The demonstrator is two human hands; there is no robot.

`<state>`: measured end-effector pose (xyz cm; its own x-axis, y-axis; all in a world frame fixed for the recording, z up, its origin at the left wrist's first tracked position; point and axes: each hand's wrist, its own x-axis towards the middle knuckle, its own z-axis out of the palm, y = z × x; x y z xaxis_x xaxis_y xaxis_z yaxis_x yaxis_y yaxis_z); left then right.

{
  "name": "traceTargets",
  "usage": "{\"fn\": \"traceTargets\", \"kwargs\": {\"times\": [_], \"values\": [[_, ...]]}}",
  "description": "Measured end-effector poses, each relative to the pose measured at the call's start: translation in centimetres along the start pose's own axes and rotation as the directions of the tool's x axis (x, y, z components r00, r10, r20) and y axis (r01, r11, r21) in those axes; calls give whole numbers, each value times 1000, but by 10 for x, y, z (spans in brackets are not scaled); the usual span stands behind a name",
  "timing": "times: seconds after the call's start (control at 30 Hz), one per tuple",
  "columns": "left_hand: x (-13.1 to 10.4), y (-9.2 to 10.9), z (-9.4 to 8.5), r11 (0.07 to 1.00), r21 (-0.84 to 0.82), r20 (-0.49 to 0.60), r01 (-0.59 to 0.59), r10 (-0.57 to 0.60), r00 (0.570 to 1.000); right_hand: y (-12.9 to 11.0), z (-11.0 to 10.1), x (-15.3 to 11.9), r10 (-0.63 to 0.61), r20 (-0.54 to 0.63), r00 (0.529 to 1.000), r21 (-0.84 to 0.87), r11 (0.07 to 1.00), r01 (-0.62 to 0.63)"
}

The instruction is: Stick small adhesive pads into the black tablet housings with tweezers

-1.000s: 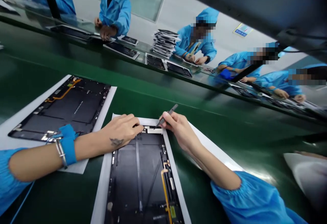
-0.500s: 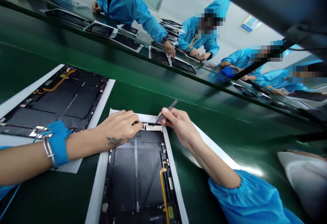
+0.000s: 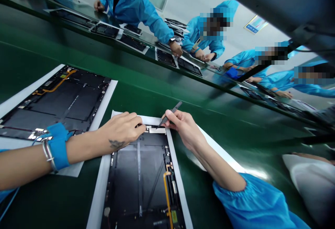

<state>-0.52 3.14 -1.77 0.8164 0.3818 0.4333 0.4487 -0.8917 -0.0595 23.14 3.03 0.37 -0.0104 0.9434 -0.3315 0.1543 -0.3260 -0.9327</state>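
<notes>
An opened tablet (image 3: 128, 176), its dark inside showing and an orange flex cable (image 3: 166, 194) along its right side, lies on a white sheet (image 3: 98, 190) in front of me. Over its far edge rests my left hand (image 3: 124, 129), fingers curled down; whatever is under the fingertips is hidden. Dark grey tweezers (image 3: 174, 108) are pinched in my right hand (image 3: 184, 128). Their tip points down at a pale strip (image 3: 157, 130) along that far edge, just right of my left fingers. I cannot tell whether the tip touches it.
A second opened tablet (image 3: 60, 103) lies on white paper at the left, under my left wrist strap (image 3: 58, 147). Beyond the green bench (image 3: 136, 82), co-workers in blue smocks sit by a row of similar tablets (image 3: 166, 58). A stack (image 3: 176, 28) stands behind them.
My hands and the tweezers stay nearly where they were. Across the bench, a co-worker's hand has lifted slightly and turned over the tablets.
</notes>
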Motion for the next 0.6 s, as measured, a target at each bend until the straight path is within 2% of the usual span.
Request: {"fn": "traceTargets", "kwargs": {"times": [0.37, 0.5, 0.6], "values": [[0, 0, -1, 999, -19, 42, 29, -28, 999, 4, -1, 3, -26, 6, 1000, -50, 998, 26], [1, -1, -6, 996, -71, 180, 61, -47, 983, 7, -1, 3, -56, 7, 998, -80, 995, 56], [2, -2, -6, 992, -89, 238, 88, -65, 969, 13, -4, 3, -144, 9, 990, -173, 974, 143]]}}
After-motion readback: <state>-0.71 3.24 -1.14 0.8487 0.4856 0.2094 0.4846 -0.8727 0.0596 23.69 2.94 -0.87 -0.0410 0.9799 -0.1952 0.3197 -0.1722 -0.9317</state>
